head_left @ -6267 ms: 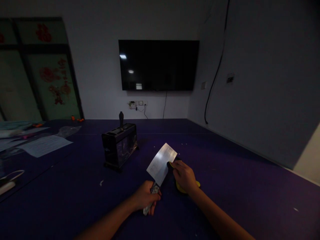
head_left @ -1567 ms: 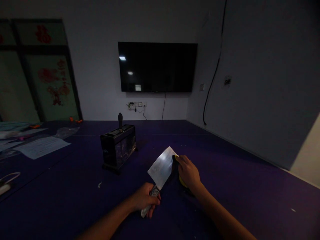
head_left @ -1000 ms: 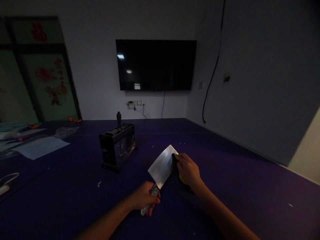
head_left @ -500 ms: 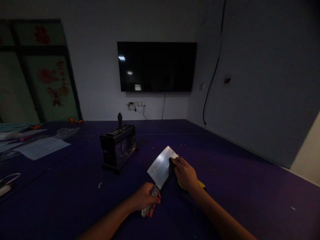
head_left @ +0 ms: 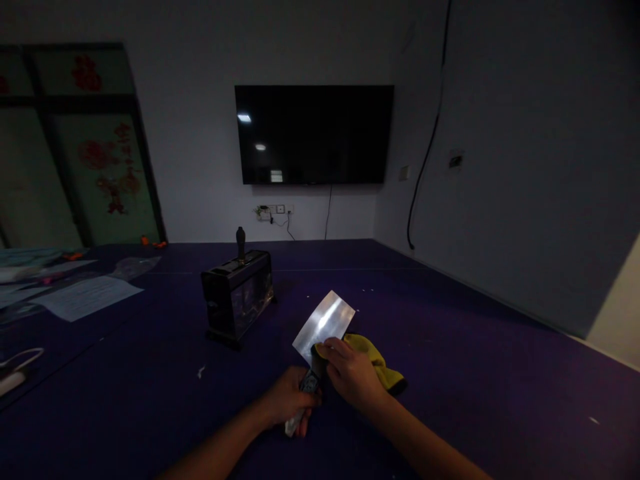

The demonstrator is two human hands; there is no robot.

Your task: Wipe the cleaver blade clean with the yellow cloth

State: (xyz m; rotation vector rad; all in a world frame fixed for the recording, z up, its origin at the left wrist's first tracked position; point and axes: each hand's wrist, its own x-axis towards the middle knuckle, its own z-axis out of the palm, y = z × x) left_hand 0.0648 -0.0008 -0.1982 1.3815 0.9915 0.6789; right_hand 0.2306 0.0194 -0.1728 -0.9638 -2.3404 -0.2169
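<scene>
A broad steel cleaver (head_left: 325,323) is held blade-up over the purple table (head_left: 150,373). My left hand (head_left: 289,401) is closed round its handle low in the middle of the view. My right hand (head_left: 352,373) pinches a yellow cloth (head_left: 376,363) against the blade's lower edge, close to the handle. The cloth trails out to the right of that hand and rests on the table.
A dark knife block (head_left: 237,299) with one black handle sticking up stands just left of the cleaver. Papers (head_left: 87,293) and a cable (head_left: 15,367) lie at the far left. A television (head_left: 314,133) hangs on the back wall, and a wall (head_left: 525,200) borders the table's right.
My right hand has slid with the cloth from the blade's far tip down to its base beside the handle. The left hand keeps its grip in place.
</scene>
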